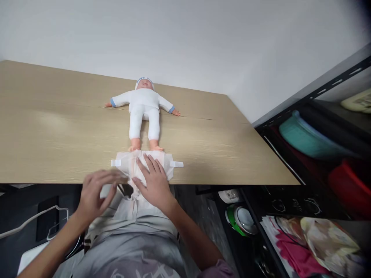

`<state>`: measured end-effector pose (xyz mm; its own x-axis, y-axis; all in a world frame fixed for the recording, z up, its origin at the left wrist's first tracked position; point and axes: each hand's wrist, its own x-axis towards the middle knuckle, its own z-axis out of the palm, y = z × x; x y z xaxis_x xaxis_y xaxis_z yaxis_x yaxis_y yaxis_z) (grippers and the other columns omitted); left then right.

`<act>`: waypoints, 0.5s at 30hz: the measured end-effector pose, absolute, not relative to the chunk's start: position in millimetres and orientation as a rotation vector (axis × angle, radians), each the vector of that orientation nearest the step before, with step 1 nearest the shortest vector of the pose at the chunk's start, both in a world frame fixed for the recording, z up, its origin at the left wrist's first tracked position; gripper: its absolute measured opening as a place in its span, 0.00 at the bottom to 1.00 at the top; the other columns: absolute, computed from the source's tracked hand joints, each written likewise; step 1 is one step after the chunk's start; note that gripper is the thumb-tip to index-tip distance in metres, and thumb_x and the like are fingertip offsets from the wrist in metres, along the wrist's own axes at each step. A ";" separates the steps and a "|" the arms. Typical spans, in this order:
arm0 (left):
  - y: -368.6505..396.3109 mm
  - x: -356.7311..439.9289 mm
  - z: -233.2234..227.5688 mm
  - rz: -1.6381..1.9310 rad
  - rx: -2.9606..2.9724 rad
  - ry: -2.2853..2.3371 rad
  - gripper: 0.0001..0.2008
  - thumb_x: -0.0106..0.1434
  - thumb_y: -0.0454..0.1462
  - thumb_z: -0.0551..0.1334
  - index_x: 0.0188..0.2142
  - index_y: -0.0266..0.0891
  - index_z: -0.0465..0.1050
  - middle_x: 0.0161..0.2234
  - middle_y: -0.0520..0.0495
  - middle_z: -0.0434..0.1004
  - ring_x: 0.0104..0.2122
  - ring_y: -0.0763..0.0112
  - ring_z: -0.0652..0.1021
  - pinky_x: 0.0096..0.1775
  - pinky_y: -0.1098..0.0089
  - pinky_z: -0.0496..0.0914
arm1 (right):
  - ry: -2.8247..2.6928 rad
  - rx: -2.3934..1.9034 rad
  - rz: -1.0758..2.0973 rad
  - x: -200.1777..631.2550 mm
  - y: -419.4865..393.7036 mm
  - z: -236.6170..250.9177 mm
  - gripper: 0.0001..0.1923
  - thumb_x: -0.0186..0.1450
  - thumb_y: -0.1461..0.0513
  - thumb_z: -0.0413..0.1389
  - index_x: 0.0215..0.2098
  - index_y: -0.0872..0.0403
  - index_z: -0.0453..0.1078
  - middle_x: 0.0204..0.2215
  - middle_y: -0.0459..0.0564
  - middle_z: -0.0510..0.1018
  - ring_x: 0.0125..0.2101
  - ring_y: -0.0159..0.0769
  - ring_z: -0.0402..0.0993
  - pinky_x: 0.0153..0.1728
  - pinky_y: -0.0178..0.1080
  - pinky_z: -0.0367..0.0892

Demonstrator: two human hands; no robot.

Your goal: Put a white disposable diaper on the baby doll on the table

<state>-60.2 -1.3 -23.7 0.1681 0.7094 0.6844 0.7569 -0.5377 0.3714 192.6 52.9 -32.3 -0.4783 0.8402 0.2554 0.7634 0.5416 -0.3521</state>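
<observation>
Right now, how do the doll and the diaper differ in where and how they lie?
The doll lies face-up mid-table, arms spread, untouched; the diaper lies at the near edge by its feet, pressed flat under the right hand, with the left hand at its corner. Both are mostly white and rest on the table.

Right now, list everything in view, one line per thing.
baby doll: one, white suit and cap, lying face up at the far middle of the table
diaper: one, white, opened at the table's near edge by the doll's feet, partly hanging over it
table: one, light wood, against the wall
shelf rack: one, black, on the right
basins: two, one teal, one red, on the rack
cable: one, white, lower left
left hand: one, gripping the diaper's near edge
right hand: one, flat on the diaper
</observation>
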 end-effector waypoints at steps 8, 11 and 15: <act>58.6 -83.4 -10.3 -1.019 -2.405 -2.040 0.22 0.82 0.54 0.55 0.54 0.44 0.81 0.63 0.40 0.85 0.63 0.45 0.77 0.69 0.41 0.63 | -2.367 -1.323 0.242 191.7 52.4 -32.9 0.37 0.83 0.46 0.56 0.85 0.48 0.59 0.85 0.54 0.57 0.84 0.49 0.52 0.83 0.57 0.52; 51.5 -87.5 -15.1 -1.076 -2.334 -2.147 0.23 0.81 0.56 0.56 0.44 0.45 0.81 0.65 0.43 0.84 0.65 0.44 0.74 0.71 0.40 0.60 | -2.355 -1.321 0.252 191.9 51.9 -33.7 0.37 0.83 0.46 0.56 0.84 0.48 0.60 0.85 0.54 0.57 0.83 0.49 0.53 0.83 0.57 0.52; 45.9 -96.5 -7.5 -1.147 -2.457 -2.232 0.23 0.80 0.58 0.58 0.39 0.45 0.77 0.62 0.43 0.86 0.63 0.47 0.77 0.71 0.43 0.60 | -2.339 -1.316 0.273 191.8 51.7 -33.9 0.37 0.83 0.46 0.56 0.84 0.49 0.59 0.84 0.55 0.58 0.83 0.49 0.53 0.83 0.59 0.52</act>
